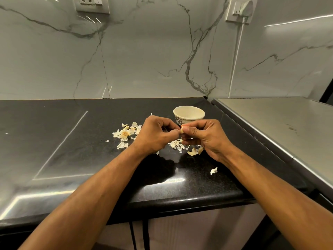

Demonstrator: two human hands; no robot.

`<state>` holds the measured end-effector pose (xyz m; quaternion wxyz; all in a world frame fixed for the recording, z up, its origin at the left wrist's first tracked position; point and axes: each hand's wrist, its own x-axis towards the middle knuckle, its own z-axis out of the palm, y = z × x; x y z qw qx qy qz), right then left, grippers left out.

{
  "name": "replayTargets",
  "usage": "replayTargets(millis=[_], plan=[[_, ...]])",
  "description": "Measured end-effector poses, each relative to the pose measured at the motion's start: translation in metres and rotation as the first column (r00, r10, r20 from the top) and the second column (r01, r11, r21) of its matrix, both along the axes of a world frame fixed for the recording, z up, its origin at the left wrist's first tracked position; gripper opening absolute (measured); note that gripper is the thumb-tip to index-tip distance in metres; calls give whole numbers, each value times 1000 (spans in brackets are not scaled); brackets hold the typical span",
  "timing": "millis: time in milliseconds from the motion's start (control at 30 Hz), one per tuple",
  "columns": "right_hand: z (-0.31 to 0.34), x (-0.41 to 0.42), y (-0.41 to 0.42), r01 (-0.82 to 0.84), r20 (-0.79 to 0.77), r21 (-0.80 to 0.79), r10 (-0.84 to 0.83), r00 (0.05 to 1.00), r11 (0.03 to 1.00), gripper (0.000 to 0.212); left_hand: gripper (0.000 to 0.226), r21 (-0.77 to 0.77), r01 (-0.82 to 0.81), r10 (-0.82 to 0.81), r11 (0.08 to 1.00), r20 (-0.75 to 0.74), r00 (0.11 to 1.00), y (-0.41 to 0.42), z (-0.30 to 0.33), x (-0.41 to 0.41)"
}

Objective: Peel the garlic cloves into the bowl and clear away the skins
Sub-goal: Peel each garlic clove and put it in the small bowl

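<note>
1. A garlic clove [182, 130] is pinched between both hands above the worktop [72, 150], just near of the bowl [189, 115].
2. It is judged small, firm and light; its papery skin tears easily and is best caught at a tip.
3. The left hand [156, 134] and right hand [203, 137] are curled around it.
4. Loose skins [126, 133] are scattered left and beneath.

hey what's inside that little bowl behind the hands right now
The bowl shows only its pale inner far wall, with no cloves visible there. Its bottom is hidden by the near rim and the hands, so any peeled garlic there cannot be seen.
</note>
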<state>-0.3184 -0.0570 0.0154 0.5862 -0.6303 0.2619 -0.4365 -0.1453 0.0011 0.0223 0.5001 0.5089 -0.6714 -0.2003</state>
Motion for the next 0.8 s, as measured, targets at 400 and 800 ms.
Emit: replayTargets(millis=[400,800], plan=[[4,-2,1,-91,91,78,84,992,993,15,10,-63,-30,25,998,-81,996,-2,1,5],[-1,3,0,39,24,8,-39,999,999,16,11,-214,-55,106,975,232,967,-8,-7,1]])
